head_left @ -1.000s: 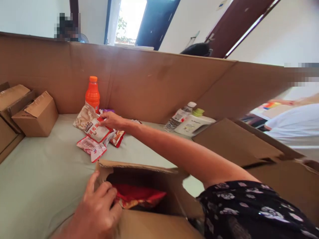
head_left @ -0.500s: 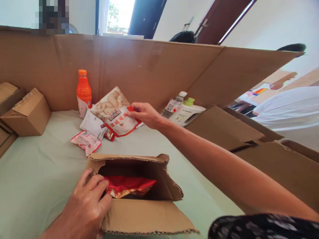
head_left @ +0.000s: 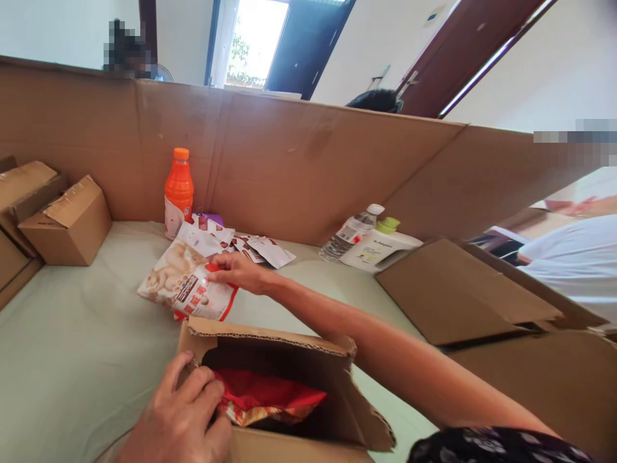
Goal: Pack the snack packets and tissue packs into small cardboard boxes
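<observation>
Between its thumb and fingers my right hand (head_left: pixel 238 270) grips the edge of a cream-and-red food packet (head_left: pixel 186 278) with pictures and red lettering. The packet is tilted above the cloth, behind the cardboard box (head_left: pixel 289 334). My left hand (head_left: pixel 186 405) is closed over the box's left edge, its fingertips just inside the opening. A red packet (head_left: pixel 270 392) lies inside the open box. Several white-and-brown sachets (head_left: pixel 270 251) rest beyond my right hand. The small pink packet is mostly hidden behind the held one.
An orange bottle (head_left: pixel 178 193) stands by the cardboard wall (head_left: pixel 299 154). A clear bottle (head_left: pixel 351 231) and a white jug with a green cap (head_left: pixel 380 247) lie right. Small boxes (head_left: pixel 70 222) stand left; a larger box (head_left: pixel 448 292) is right. A person's white clothing (head_left: pixel 578 251) shows beyond.
My right hand has brought the food packet left and down, nearer the box, uncovering the sachets behind. My left hand stays on the box. The view has shifted slightly.
</observation>
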Available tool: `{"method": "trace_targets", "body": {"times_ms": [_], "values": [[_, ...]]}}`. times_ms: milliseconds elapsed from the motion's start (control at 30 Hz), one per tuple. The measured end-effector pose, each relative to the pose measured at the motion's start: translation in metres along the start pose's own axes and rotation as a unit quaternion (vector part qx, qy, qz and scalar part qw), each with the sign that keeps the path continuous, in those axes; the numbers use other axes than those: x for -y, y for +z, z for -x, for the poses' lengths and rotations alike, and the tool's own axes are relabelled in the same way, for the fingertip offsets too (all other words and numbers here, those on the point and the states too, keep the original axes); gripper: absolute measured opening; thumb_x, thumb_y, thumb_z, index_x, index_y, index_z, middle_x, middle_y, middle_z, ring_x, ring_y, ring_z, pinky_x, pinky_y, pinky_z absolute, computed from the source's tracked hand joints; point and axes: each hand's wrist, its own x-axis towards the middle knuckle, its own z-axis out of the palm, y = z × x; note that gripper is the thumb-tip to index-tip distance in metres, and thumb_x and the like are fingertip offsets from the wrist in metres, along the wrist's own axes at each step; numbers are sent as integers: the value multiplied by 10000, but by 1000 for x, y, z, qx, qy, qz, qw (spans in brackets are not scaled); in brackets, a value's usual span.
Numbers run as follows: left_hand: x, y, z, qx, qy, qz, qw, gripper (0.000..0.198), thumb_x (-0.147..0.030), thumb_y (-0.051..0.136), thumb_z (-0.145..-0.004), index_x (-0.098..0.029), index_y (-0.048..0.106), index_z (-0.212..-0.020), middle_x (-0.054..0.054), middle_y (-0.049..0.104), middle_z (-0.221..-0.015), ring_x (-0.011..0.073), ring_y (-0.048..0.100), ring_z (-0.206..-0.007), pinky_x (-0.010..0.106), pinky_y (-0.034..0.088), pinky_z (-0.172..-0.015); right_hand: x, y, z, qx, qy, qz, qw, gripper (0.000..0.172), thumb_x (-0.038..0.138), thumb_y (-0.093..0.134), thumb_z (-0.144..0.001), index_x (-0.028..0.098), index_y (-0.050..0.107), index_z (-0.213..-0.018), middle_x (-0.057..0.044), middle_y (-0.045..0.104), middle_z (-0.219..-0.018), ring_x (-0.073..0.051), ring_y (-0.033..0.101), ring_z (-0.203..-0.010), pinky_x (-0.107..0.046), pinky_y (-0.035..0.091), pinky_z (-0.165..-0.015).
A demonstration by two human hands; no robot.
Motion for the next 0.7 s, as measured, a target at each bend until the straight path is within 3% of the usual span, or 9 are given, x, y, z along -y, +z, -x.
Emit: {"method": "trace_targets", "body": {"times_ms": [133,300,400,533,700], "values": [[1,-2,-3,-5,-5,17,1000,323,-129,470,-1024,-203,637,-758,-18,724,-829,135,648,-854,349,481,-1032,7,33,-30,71,9,35,997,451,579,739,-754,201,500,-699,76,441,-609,-79,360,-543,-213,303,-495],[-1,5,2,-9,-33,46,998,226,-128,547,-979,-210,652,-796,-31,739,-828,139,679,-852,362,540,-994,20,50,-47,81,36,139,986,168,264,664,-842,179,576,-727,52,553,-672,-102,495,-635,-217,409,-602],[-3,9,1,-36,-47,52,997,249,-119,537,-966,-215,633,-758,-34,733,-763,136,686,-776,356,579,-902,25,34,-51,12,56,239,969,55,187,631,-882,172,665,-842,-1,676,-830,-142,606,-806,-242,451,-740],[-3,11,-2,-47,-49,55,996,223,-98,538,-937,-216,633,-773,-26,732,-734,145,691,-739,370,602,-854,27,-7,-58,-126,99,362,918,203,182,640,-903,180,663,-1105,-117,709,-1184,-249,625,-1136,-322,448,-899],[-3,12,-4,-56,-68,54,995,233,-138,536,-971,-215,612,-763,-47,733,-703,136,695,-680,357,607,-811,14,-27,-71,-164,145,419,881,350,171,768,-778,154,656,-1110,-149,733,-1144,-287,670,-1094,-331,477,-869]]}}
